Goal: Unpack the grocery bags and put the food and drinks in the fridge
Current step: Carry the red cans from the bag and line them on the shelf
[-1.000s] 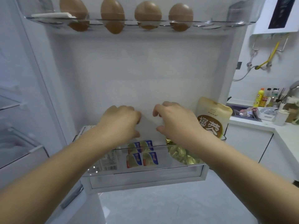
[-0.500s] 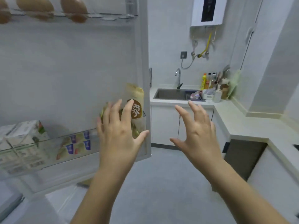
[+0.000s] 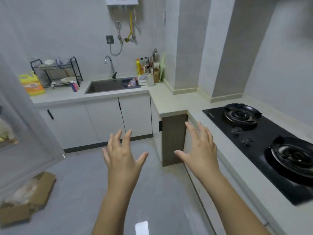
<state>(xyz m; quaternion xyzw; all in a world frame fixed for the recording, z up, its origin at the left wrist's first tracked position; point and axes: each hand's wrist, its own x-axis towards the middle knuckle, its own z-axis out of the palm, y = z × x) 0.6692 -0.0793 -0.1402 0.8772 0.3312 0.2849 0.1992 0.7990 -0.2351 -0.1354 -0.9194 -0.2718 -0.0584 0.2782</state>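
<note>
The fridge door [image 3: 30,126] stands open at the left edge, and a blurred golden packet [image 3: 6,135] sits in its shelf. Below it, a cardboard box [image 3: 40,195] with a pale bag [image 3: 23,192] lies on the floor. The left hand [image 3: 122,158] and the right hand [image 3: 201,150] hang above the floor, each grip apart and holding nothing. The counter [image 3: 169,99] carries a sink [image 3: 108,85] and a black stove [image 3: 254,141].
</note>
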